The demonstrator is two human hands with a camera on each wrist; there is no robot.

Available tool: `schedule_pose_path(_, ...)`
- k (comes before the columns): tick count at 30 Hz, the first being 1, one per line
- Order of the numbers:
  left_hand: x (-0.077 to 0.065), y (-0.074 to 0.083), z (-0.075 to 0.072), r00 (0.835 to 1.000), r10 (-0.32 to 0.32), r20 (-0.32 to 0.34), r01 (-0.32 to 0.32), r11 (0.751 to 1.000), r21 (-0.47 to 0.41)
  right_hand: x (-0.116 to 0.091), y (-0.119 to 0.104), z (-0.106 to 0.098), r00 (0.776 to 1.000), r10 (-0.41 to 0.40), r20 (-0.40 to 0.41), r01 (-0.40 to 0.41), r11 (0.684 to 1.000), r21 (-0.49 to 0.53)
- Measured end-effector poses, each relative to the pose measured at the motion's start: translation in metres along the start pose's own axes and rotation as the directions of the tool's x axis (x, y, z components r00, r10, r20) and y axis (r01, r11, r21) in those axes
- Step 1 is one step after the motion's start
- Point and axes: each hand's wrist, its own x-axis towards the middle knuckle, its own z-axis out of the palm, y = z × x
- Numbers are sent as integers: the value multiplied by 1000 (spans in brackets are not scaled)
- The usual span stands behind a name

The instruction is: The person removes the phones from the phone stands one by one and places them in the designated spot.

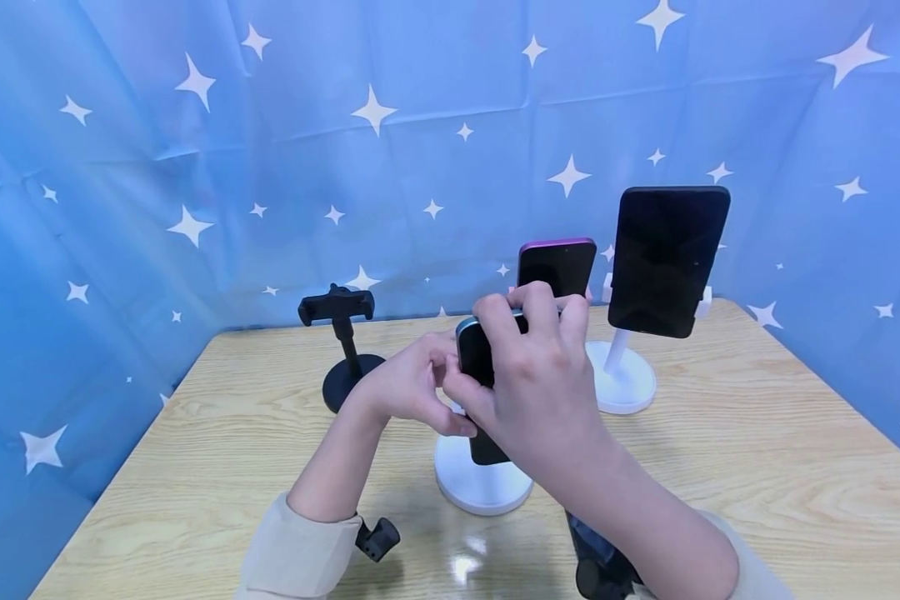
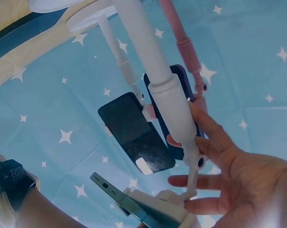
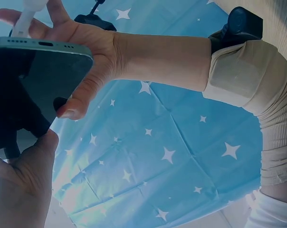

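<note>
On the table (image 1: 195,467), the black stand (image 1: 342,325) holds nothing at far left; next comes the left hand (image 1: 416,379), its fingers loosely spread behind the front stand's neck, its thumb at the teal phone's edge. The teal phone (image 1: 476,354) stands upright, slightly tilted, before the front stand (image 1: 483,492); the right hand (image 1: 543,375) grips it, fingers curled across its sides; behind is the pink phone (image 1: 555,262); rightmost, the black phone (image 1: 667,258) sits on the rear stand (image 1: 622,383).
</note>
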Motion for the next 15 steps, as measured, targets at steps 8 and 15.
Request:
schedule_pose_path(8, 0, -2, -2, 999, 32, -1, -32, 999, 15, 0, 0, -1, 1000, -2, 14, 1, 1000, 28)
schedule_pose_path(15, 0, -4, -2, 998, 56, -4, -56, 998, 35, -1, 1, -3, 999, -7, 36, 5, 999, 48)
